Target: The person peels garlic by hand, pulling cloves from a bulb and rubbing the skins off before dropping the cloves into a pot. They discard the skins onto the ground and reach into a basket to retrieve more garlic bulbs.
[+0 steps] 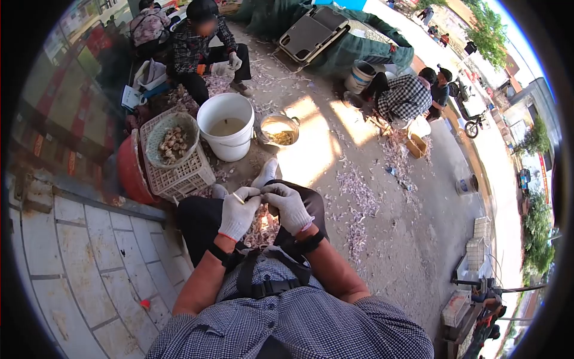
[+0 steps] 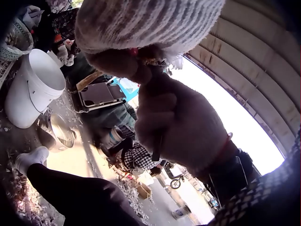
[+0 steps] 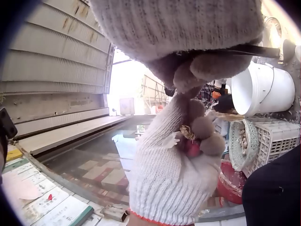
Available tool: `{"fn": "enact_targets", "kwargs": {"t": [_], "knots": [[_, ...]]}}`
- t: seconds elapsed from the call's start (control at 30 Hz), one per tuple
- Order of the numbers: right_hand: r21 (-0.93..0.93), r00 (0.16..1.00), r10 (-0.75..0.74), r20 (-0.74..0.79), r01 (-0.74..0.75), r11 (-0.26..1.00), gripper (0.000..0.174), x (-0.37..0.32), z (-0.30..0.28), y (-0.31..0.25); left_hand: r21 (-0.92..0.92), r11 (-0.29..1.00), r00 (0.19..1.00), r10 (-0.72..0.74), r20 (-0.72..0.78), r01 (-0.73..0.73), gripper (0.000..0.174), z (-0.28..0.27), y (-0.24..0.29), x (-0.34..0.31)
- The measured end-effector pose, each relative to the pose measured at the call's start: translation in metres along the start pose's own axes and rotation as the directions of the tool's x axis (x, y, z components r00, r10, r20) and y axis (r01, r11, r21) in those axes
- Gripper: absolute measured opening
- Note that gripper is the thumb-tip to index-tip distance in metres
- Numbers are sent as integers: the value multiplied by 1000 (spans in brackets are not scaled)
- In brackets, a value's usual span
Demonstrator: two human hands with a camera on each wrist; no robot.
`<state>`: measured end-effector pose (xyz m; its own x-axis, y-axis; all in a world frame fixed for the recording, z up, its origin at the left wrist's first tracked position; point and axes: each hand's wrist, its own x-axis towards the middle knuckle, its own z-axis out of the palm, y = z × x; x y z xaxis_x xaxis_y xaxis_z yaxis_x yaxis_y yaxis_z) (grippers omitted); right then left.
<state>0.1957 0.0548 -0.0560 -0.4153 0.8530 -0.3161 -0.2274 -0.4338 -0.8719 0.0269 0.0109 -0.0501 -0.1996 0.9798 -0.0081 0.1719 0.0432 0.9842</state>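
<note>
Both hands wear white knitted gloves and meet in front of the lap. My left hand (image 1: 238,214) holds a garlic bulb with reddish skin (image 3: 192,149) and dry roots (image 3: 187,133) in its curled fingers. A short pale stalk (image 1: 239,198) sticks out by that hand in the head view. My right hand (image 1: 289,208) grips a thin, dark, knife-like tool (image 3: 258,51), its end showing past the fingers in the right wrist view. The right fingertips are right at the left thumb, and the gloves hide where the tool meets the bulb.
A green-white basket of garlic bulbs (image 1: 174,145) sits on an upturned cream crate (image 1: 179,179), beside a red basin (image 1: 133,170). A white bucket (image 1: 226,149) and a metal pot (image 1: 293,122) stand ahead. Peelings (image 1: 357,197) litter the ground. Another gloved person (image 1: 206,51) sits opposite.
</note>
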Motion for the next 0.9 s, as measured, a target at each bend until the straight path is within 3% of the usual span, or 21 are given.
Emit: {"fn": "enact_targets", "kwargs": {"t": [0.3, 0.43, 0.63, 0.7, 0.8, 0.9], "knots": [[-13, 1000, -11, 13, 11, 1000, 19, 0, 8, -2, 31, 989, 989, -147, 0, 147, 13, -3, 10, 0], [-9, 999, -6, -49, 5, 1000, 16, -1, 11, 3, 103, 991, 996, -85, -1, 85, 14, -2, 4, -2], [42, 1000, -4, 22, 3, 999, 17, 1, 5, 3, -178, 963, 979, -196, 52, 202, 12, -1, 19, -2], [154, 997, 38, 73, -49, 987, 18, 1, 3, 2, -272, 898, 938, -327, 115, 346, 13, -4, 31, -2], [284, 988, 62, 143, -101, 954, 17, -1, 9, -8, -473, 810, 938, -299, 177, 348, 14, -2, 25, -1], [465, 964, -7, 265, -121, 877, 19, 4, 4, -3, -584, 749, 950, -246, 193, 313, 14, -2, 32, 0]]}}
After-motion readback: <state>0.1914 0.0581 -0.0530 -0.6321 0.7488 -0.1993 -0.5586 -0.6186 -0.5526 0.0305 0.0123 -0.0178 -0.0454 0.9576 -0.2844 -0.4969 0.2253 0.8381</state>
